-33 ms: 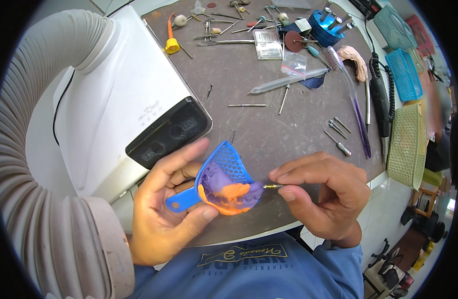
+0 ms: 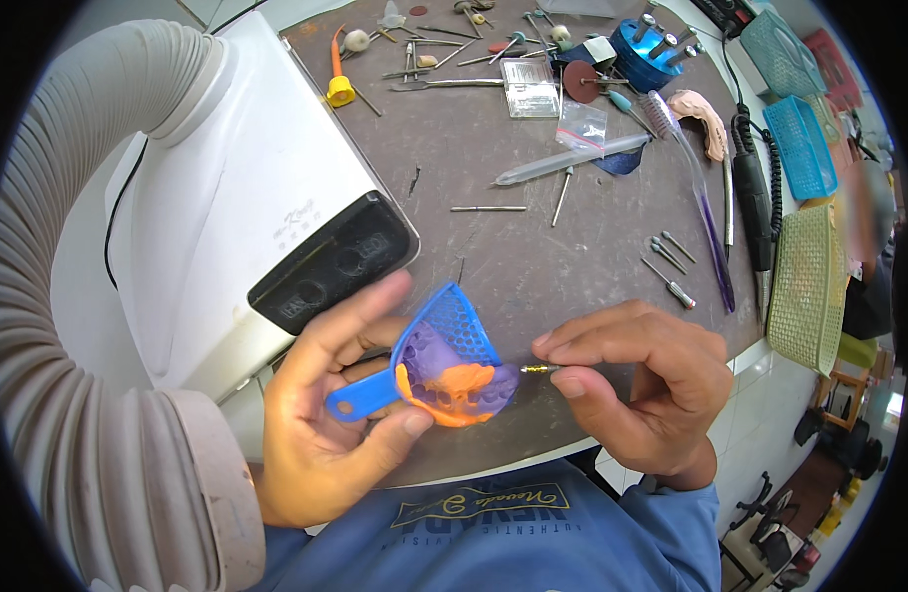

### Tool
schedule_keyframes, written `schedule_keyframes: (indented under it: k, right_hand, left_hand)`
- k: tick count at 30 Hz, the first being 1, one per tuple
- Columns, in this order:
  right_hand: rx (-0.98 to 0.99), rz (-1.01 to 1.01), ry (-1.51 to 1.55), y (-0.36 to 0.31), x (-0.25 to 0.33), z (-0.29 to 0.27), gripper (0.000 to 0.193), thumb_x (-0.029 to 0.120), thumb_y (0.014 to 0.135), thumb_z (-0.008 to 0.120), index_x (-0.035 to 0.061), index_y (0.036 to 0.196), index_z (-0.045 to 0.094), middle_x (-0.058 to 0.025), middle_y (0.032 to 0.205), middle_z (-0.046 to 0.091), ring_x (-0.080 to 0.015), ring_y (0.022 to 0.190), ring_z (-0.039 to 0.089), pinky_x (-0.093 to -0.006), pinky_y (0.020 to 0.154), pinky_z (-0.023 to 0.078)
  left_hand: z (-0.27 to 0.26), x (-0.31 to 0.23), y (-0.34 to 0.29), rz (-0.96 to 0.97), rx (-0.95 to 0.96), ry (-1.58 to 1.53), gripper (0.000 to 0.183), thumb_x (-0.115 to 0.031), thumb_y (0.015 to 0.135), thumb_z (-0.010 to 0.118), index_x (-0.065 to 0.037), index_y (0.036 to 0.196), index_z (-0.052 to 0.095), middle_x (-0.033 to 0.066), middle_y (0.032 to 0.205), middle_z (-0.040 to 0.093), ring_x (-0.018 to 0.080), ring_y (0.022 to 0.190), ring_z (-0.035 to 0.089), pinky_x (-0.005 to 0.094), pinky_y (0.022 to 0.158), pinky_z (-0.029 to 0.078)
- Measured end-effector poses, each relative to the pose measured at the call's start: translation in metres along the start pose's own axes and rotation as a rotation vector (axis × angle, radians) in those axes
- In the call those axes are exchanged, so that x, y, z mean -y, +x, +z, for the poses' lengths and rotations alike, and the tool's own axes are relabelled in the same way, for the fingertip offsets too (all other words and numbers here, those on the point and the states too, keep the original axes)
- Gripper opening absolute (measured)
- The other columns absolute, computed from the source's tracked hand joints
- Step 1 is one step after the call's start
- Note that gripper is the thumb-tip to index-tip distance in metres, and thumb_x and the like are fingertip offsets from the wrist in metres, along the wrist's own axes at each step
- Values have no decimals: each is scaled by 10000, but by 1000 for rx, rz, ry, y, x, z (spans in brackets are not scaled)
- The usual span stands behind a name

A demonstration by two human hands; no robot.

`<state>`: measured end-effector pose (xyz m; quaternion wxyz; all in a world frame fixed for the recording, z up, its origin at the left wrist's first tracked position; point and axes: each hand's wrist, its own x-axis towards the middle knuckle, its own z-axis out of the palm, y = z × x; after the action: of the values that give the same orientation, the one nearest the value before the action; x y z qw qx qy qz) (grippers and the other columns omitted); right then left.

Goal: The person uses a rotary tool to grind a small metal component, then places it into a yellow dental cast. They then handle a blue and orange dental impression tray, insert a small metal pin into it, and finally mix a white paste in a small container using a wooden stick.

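A blue perforated dental impression tray [image 2: 360, 396] is held in my left hand [image 2: 326, 414], thumb below and fingers behind it. It carries purple impression material [image 2: 424, 350] with tooth-shaped hollows and a band of orange material [image 2: 461, 380] along the near part. My right hand [image 2: 637, 380] pinches a small gold-and-silver metal pin [image 2: 540, 369] between thumb and forefinger. Its tip points left, close to the right edge of the purple material; whether they touch I cannot tell. Both hands are just over the near edge of the brown bench top [image 2: 444, 257].
On the left stands a white machine [image 2: 237, 187] with a dark front panel and a thick ribbed hose [image 2: 39, 326]. Several burs [image 2: 671, 252], a toothbrush [image 2: 706, 207] and a black handpiece [image 2: 750, 192] lie to the right. More small tools and a blue bur stand [image 2: 643, 54] are at the back.
The tray has tipped slightly and shifted a touch downward and left in my left hand. My right hand with the metal pin has barely moved.
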<state>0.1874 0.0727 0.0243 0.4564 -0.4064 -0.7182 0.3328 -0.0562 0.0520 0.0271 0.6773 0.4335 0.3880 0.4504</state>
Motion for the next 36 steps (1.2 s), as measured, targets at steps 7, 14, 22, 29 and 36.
schedule_keyframes:
  k: [7, 14, 22, 29, 36]
  right_hand:
    - [38, -143, -96, 3, 5, 9, 171, 29, 744, 842, 27, 885, 746, -123, 962, 732, -193, 699, 720, -271, 581, 565]
    - [150, -225, -135, 4, 5, 11, 171, 85, 771, 859, 4, 866, 740, -176, 949, 707, -209, 773, 721, -275, 638, 602]
    - [52, -254, -42, 2, 0, 16, 236, 50, 696, 867, 37, 894, 740, -97, 954, 727, -207, 736, 715, -300, 606, 578]
    - [92, -231, -70, 4, 5, 0, 169, 59, 815, 793, -27, 918, 690, -231, 1015, 690, -309, 944, 732, -348, 794, 616]
    - [171, -12, 80, -1, 8, -3, 139, 37, 873, 735, -58, 922, 648, -335, 1182, 635, -380, 1117, 690, -405, 915, 601]
  left_hand:
    - [0, -8, 10, 50, 112, 406, 195, 6, 830, 762, -51, 1014, 787, 256, 1357, 583, 311, 1185, 653, 398, 979, 529]
    - [-11, -1, 13, 180, 263, 506, 109, -86, 917, 746, -8, 991, 735, 301, 1373, 543, 327, 1207, 634, 404, 1005, 541]
    - [-9, -5, 12, 67, 255, 429, 120, -109, 930, 740, -2, 984, 735, 303, 1377, 542, 325, 1213, 633, 395, 989, 550]
    - [-14, 5, 12, 203, 278, 416, 265, -124, 920, 763, 4, 1113, 635, 306, 1401, 522, 321, 1220, 629, 395, 1002, 545]
    - [3, -8, 12, -242, 124, -126, 548, -49, 834, 833, -15, 1254, 483, 272, 1399, 550, 275, 1243, 620, 411, 1045, 535]
